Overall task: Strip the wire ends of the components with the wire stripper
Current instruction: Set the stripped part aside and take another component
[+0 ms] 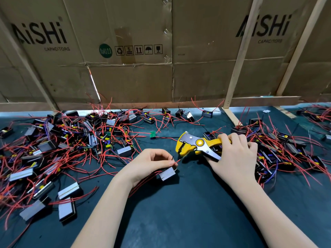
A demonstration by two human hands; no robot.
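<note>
My right hand (234, 154) grips the handles of a yellow and silver wire stripper (194, 144), its jaws pointing left just above the dark mat (179, 212). My left hand (152, 165) pinches a red wire (178, 161) between thumb and fingers, and the wire's end points toward the stripper's jaws, a little short of them. Below that hand hangs the wire's component (167, 173), a small grey and black box close to the mat. More red wires trail back under my left wrist.
A large pile of boxed components with red wires (53, 149) covers the mat's left side. A second pile (286, 151) lies at the right behind my right hand. A small green circuit board (152, 134) lies mid-table. Cardboard panels (143, 59) with wooden battens wall off the back.
</note>
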